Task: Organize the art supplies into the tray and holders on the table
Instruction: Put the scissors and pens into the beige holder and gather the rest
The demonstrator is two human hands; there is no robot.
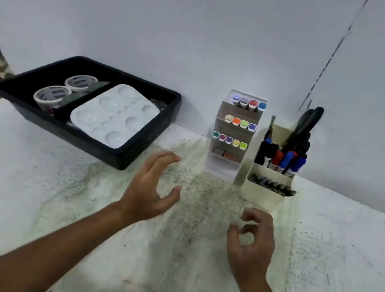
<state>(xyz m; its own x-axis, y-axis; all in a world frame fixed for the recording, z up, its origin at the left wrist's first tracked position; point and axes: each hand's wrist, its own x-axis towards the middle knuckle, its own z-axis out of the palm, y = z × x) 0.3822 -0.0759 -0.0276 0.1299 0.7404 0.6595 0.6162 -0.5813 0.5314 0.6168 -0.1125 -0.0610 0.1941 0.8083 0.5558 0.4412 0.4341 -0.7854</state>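
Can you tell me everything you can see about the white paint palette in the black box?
The white paint palette looks like smooth, shiny plastic, a rectangle with rounded corners. Its top has round wells, some big and some small, and all look clean with no paint in them. It lies in the right compartment of the black tray, tilted, with one edge leaning on the tray's front wall. Neither hand touches it.

Both hands over bare table (323, 246), holding nothing. Left hand (150, 190) fingers spread, near black tray (117, 158). Right hand (251, 243) loosely curled, before cream holder (264, 197) of markers and scissors. White tiered rack (236, 133) of coloured markers stands between tray and holder. Tray holds white palette (114, 116) and two tape rolls (52, 96).
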